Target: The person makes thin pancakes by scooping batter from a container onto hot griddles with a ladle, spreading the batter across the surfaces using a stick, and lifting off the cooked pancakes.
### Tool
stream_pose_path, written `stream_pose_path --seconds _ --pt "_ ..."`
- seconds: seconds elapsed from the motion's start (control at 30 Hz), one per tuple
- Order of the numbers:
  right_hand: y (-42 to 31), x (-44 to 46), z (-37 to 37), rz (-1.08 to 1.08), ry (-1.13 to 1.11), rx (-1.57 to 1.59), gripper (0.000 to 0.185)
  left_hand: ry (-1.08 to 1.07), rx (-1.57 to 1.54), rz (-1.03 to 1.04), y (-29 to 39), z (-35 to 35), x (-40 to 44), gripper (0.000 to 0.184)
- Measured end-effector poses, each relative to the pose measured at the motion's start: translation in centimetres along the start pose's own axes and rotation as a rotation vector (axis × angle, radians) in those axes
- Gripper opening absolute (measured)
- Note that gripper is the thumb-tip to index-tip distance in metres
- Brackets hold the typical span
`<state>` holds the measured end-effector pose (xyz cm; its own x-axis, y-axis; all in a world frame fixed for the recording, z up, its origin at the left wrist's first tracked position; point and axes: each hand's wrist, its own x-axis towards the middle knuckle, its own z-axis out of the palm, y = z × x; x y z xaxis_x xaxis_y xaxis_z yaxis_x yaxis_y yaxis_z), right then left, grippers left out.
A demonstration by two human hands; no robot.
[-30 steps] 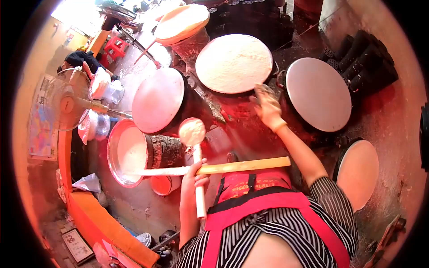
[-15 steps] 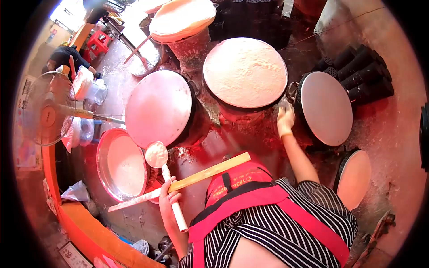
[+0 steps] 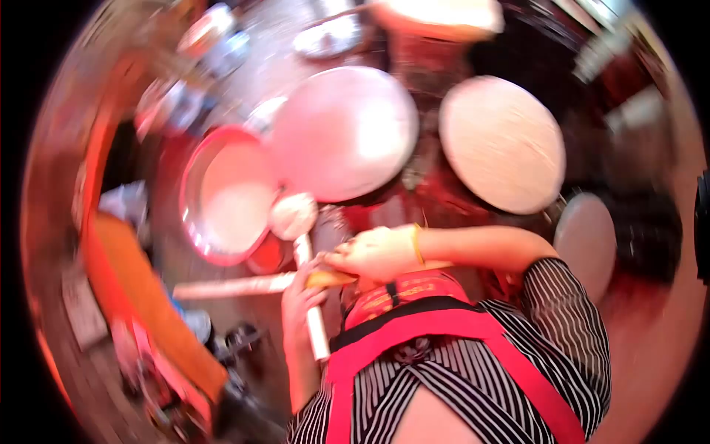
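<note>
Apron writing: yellow characters on the red apron [image 3: 414,323], too blurred to read.
Card: a pale card [image 3: 85,307] lies at the far left, nothing on it legible.
Ladle: round head [image 3: 293,216] heaped with pale batter, white handle, held slanting near the basin's lower right.
Stick: flat and long [image 3: 237,286], coated whitish toward its left end, yellow toward the right, crossing the ladle's handle.
Left hand: fingers [image 3: 314,296] curled around ladle and stick where they cross.
Right hand: bunched [image 3: 377,254] at the stick beside the left hand, yellow band at the wrist; blur hides whether it pinches anything.
Basin: pink-rimmed [image 3: 186,194], pale batter inside.
Left griddle: round, shiny, bare [image 3: 344,133].
Middle griddle: covered by a pale, textured layer [image 3: 503,144].
Right griddle: grey [image 3: 586,248], partly behind the sleeve.
</note>
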<state>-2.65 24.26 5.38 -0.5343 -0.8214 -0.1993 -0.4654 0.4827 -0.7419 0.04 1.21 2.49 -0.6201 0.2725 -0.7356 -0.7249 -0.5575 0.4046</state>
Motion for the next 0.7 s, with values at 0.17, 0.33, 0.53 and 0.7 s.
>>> stream_pose_path --seconds 0.17,0.33,0.53,0.7 --pt "-1.6 8.3 3.6 0.117 0.438 0.256 0.055 -0.138 -0.206 0.008 7.3 -3.8 -1.9 0.035" --pt "3.8 12.5 7.3 0.354 0.67 0.133 0.05 0.326 0.691 0.522 20.4 -17.4 7.8 0.027" --pt "4.2 23.6 8.8 0.443 0.571 0.066 0.055 0.401 2.105 0.899 35.3 -31.7 22.4 0.043" --pt "7.6 40.1 6.3 0.415 0.576 -0.184 0.056 0.58 2.176 0.693 37.3 -34.7 25.8 0.051"
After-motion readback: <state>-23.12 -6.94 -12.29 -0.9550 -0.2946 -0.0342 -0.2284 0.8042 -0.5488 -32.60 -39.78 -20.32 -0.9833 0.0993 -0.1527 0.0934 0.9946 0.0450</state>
